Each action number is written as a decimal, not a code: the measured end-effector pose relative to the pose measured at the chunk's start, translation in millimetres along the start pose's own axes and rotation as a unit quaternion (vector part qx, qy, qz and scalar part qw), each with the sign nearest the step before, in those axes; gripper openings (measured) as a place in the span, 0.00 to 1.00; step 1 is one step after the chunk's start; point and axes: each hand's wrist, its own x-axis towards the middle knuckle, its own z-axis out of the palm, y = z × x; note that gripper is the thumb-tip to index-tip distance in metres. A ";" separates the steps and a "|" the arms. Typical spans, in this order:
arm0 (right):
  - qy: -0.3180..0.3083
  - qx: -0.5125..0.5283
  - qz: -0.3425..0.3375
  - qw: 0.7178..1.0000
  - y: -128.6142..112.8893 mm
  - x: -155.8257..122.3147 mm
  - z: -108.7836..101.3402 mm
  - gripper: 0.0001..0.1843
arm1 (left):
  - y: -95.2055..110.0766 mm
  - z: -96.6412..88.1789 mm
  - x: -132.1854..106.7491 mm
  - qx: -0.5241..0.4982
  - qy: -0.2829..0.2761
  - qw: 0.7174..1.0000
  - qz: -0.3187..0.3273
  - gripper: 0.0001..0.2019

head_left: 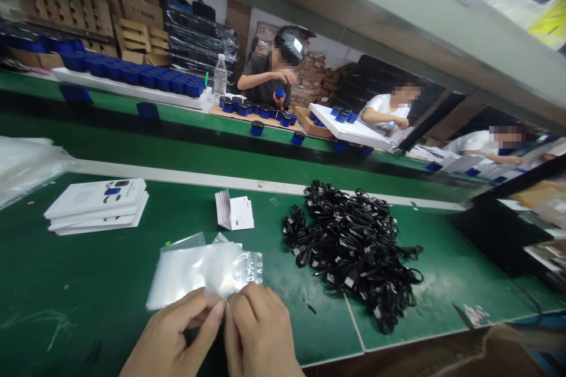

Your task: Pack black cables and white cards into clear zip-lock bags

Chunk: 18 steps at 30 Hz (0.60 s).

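Head view looks down over a green counter (66, 288), with both hands low at the centre of the frame. The left hand (172, 330) and the right hand (259, 330) sit close together, their fingertips (220, 308) meeting in a narrow pinch on the near edge of a clear plastic bag (221, 268). Whether a second bag lies under it or the film is folded over cannot be told. Pinching from both sides puts the grip directly on the thin, slippery film, while the counter takes the weight of the rest of the bag. To the upper left of the hands, a neat stack of white cards (97, 206) lies within reach, and a small fanned bunch of white cards (234, 212) stands just beyond the bag. To the right lies a heap of black cables (354, 247), kept apart from the paper. Loose plastic film (22, 165) gathers at the left edge. Along a far counter, a person in a dark shirt (265, 76) holds up a small blue cylinder (279, 93) above rows of similar ones, and a person in white (380, 109) tilts a white tray (349, 126).
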 end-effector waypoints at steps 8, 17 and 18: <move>0.009 0.025 0.004 1.000 -1.4 0.1 4.4 0.14 | -14.8 -1.8 0.2 0.213 -0.011 0.971 0.111 0.18; 0.130 -0.052 -0.007 0.990 1.0 0.4 7.6 0.18 | -21.6 2.5 0.2 0.403 0.145 0.875 0.228 0.15; 0.121 -0.048 0.000 0.991 2.2 1.1 7.2 0.18 | -21.9 1.9 0.5 0.399 0.158 0.871 0.237 0.15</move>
